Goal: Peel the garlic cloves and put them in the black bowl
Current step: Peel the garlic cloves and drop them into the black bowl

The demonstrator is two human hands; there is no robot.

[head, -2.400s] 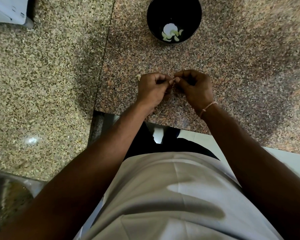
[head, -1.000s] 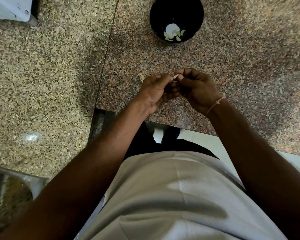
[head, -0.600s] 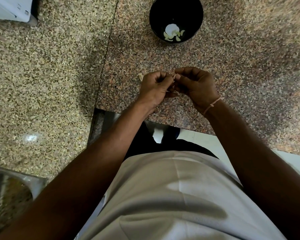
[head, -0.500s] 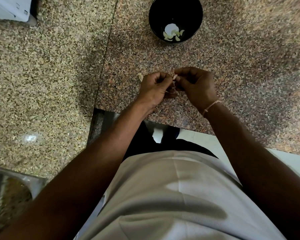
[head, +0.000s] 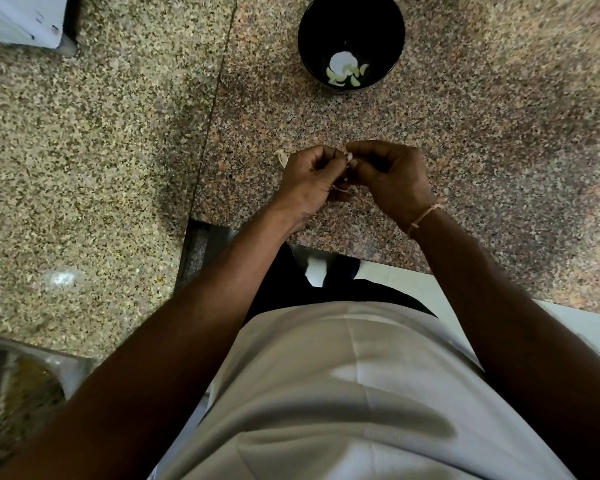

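My left hand [head: 309, 178] and my right hand [head: 388, 178] meet fingertip to fingertip over the reddish granite counter, both pinching one small garlic clove [head: 349, 157], of which only a pale tip shows between them. A thin strip of skin [head: 340, 189] hangs under the fingers. The black bowl [head: 388, 32] stands further back on the counter and holds several peeled cloves [head: 347, 72]. A pale piece of garlic [head: 281, 157] lies on the counter just left of my left hand.
A seam [head: 215, 98] divides the reddish slab from a yellower granite slab [head: 84, 150] on the left. A white appliance corner [head: 25, 19] sits at the far left back. The counter's front edge [head: 361, 258] runs just below my wrists.
Both hands stay together at the same spot and work the clove with small finger movements. The bowl and its cloves have not moved.
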